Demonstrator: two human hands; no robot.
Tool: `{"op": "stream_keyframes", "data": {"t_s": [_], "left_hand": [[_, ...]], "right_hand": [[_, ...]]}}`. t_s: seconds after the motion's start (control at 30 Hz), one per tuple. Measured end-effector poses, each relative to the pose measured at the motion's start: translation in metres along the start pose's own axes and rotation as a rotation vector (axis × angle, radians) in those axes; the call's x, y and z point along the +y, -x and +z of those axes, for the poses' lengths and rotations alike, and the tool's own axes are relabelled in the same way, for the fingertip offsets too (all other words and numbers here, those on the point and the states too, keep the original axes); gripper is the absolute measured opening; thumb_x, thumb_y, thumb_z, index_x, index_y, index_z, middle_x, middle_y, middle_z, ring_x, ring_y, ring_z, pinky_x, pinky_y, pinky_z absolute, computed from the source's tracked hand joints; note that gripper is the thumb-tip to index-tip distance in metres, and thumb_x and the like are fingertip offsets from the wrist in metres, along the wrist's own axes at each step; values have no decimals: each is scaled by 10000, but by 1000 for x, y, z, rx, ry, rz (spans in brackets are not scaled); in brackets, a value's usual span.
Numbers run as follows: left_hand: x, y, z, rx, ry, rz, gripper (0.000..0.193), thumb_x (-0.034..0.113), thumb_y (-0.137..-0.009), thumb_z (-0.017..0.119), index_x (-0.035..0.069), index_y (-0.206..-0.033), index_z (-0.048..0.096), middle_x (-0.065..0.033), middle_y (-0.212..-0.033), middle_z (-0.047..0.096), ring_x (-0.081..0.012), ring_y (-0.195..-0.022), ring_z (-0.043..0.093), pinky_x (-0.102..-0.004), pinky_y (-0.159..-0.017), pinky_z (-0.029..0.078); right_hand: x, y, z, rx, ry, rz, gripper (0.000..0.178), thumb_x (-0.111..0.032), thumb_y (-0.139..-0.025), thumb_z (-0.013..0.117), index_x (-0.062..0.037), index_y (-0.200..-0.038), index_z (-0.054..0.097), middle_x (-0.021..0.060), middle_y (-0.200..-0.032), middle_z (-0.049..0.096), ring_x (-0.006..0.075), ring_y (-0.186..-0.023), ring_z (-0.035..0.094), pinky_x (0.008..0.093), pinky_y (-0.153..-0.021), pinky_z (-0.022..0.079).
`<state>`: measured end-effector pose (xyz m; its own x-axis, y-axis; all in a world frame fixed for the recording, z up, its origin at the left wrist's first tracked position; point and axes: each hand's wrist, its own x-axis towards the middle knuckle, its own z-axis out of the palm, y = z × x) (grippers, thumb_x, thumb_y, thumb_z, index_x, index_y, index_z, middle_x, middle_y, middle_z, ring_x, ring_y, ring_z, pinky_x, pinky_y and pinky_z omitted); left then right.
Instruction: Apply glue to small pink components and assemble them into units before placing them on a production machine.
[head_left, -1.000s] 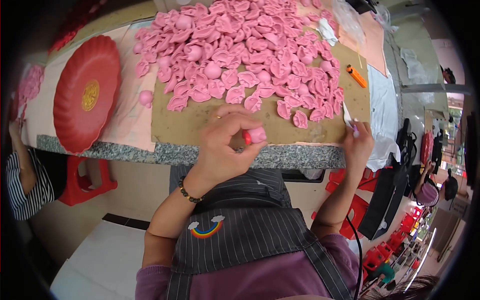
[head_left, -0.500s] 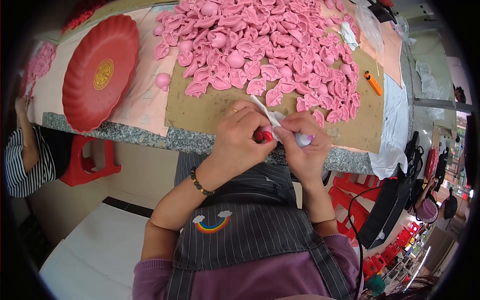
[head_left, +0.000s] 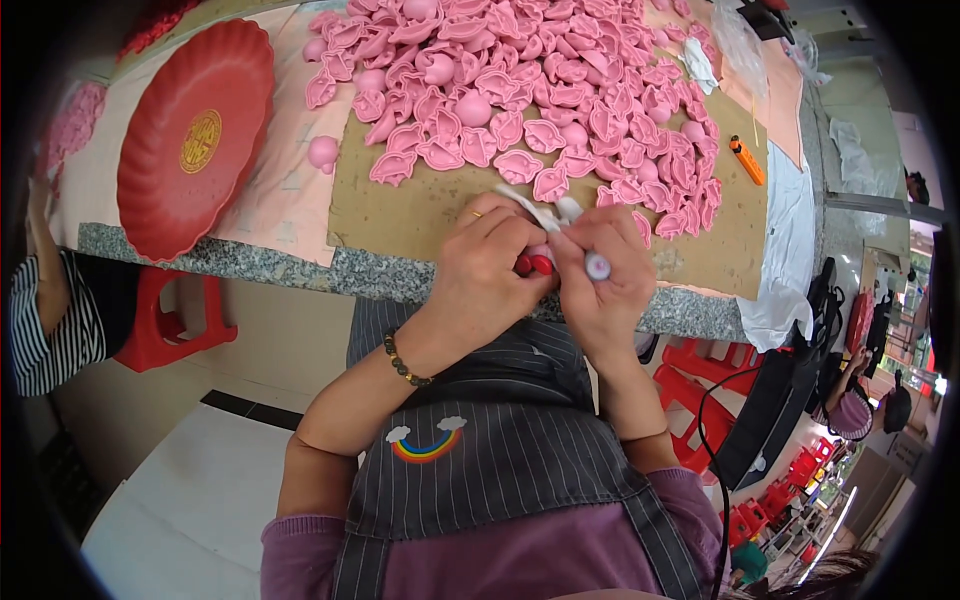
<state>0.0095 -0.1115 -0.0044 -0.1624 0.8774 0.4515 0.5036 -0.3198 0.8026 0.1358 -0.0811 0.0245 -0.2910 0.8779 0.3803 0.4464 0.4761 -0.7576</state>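
Note:
My left hand (head_left: 490,255) is closed around a small pink piece, mostly hidden by the fingers. A glossy red part (head_left: 541,265) shows beside the thumb. A strip of white cloth or tissue (head_left: 525,207) sticks out above the fingertips, slightly blurred. Close against it, my right hand (head_left: 610,265) is closed around a white pen-shaped tool (head_left: 597,266) with a lilac end; its tip is hidden between the hands. Both hands meet over the table's front edge. Just beyond them lies a big heap of pink moulded pieces (head_left: 520,165), some shell-like, some round.
A large red scalloped tray (head_left: 150,190) leans over the table's left side. A single pink ball (head_left: 323,152) lies near it. An orange utility knife (head_left: 746,160) rests on the brown board (head_left: 400,220) at right. White cloth (head_left: 780,290) hangs over the edge; a person (head_left: 55,310) sits at far left.
My right hand has turned a little, so the tool's lilac end now faces up rather than to the right. The white strip has shifted between the fingertips. My left hand has barely moved.

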Motion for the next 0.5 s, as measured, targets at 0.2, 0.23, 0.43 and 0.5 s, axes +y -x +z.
{"op": "stream_keyframes", "data": {"t_s": [0.2, 0.23, 0.43, 0.5], "left_hand": [[-5, 1, 4, 18, 37, -16, 239, -3, -513, 712, 17, -697, 559, -99, -720, 568, -257, -762, 561, -342, -641, 472], [-3, 1, 3, 17, 41, -20, 239, -3, -513, 712, 17, -697, 559, -99, -720, 568, -257, -762, 561, -342, -641, 472], [-3, 2, -1, 23, 56, 17, 259, 1, -524, 738, 18, -733, 585, -106, -761, 596, -248, -787, 587, -322, -667, 491], [-2, 4, -2, 76, 225, -95, 278, -16, -559, 775, 1, -782, 610, -128, -871, 628, -209, -881, 606, -287, -746, 491]], "right_hand": [[-4, 8, -2, 7, -27, 33, 65, 25, -687, 656, 21, -700, 592, 99, -692, 534, 181, -619, 525, 269, -560, 406], [-4, 9, -2, 5, -24, 37, 65, 25, -687, 656, 21, -700, 592, 99, -692, 534, 181, -619, 525, 269, -560, 406], [9, -11, 6, 6, -16, 34, 57, 36, -691, 648, 20, -704, 595, 94, -676, 526, 193, -620, 527, 265, -573, 403], [16, -14, -3, 6, 57, -5, 55, 42, -718, 635, 13, -749, 601, 66, -687, 547, 147, -640, 524, 242, -585, 401]]}}
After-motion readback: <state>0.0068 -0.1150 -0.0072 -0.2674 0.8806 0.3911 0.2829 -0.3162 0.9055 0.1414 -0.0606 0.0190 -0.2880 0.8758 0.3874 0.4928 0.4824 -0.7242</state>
